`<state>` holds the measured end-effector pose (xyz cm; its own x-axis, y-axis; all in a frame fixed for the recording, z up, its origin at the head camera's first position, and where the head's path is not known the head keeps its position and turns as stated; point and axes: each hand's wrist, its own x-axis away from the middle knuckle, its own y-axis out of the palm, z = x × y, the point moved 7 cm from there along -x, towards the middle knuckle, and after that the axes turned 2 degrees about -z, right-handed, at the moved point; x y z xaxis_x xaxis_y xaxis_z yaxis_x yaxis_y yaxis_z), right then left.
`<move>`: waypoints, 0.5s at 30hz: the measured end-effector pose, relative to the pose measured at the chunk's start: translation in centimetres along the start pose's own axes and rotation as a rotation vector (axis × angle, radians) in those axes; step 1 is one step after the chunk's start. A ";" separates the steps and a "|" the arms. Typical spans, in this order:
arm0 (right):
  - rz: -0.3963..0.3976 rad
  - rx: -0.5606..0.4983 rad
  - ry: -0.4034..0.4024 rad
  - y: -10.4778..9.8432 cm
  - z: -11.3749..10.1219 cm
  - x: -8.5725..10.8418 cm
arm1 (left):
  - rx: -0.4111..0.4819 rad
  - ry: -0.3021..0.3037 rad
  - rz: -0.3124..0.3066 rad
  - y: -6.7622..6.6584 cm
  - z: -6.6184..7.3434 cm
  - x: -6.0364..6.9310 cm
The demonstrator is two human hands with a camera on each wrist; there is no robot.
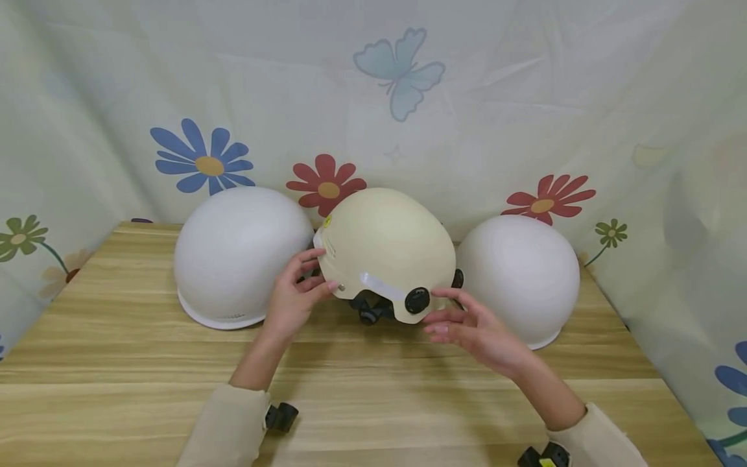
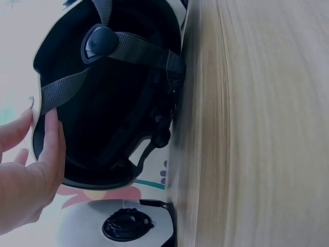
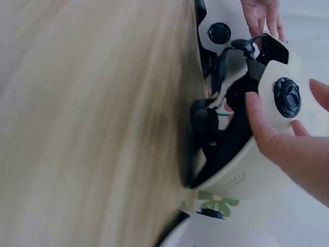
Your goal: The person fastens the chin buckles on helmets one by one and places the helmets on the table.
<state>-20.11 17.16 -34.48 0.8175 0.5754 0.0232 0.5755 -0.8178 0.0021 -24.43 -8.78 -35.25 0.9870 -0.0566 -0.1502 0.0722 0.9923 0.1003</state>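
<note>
The cream helmet (image 1: 385, 243) was tilted in the middle of the row, a white helmet (image 1: 239, 253) to your left, a second white helmet (image 1: 519, 275) to your right, along the far part of the wood-grain table (image 1: 373, 395). Could not tell whether its lower edge touched the tabletop.

Your hands were apart, each at a different part of the shell. Your left hand (image 1: 292, 295) pinched the rim (image 1: 350, 297): thumb outside by a small rivet (image 2: 31, 101), a finger inside, at a grey strap (image 2: 64, 91). The left wrist view showed the dark interior and a round black button (image 2: 104, 41) on the straps.

Your right hand (image 1: 475, 331) was at the side flap with the black disc (image 1: 417, 300), fingers spread and loosely bent. One digit lay over the flap's edge in the right wrist view; could not tell how firmly it touched.

Behind the row hung a pale cloth (image 1: 496, 84), printed with a blue butterfly (image 1: 403, 71) and flowers.
</note>
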 end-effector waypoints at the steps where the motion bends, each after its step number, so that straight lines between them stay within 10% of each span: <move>1: 0.020 0.042 0.008 -0.2 0.0 0.0 | -0.001 -0.002 0.001 0.0 0.0 0.0; 15: 0.305 0.396 -0.053 -3.5 -3.2 -0.3 | 0.060 0.025 -0.018 0.5 0.6 0.4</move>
<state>-22.47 19.82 -31.28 0.9437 0.3192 -0.0868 0.2655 -0.8874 -0.3769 -23.96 -8.39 -34.71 0.9816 -0.0709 -0.1772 0.0990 0.9828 0.1556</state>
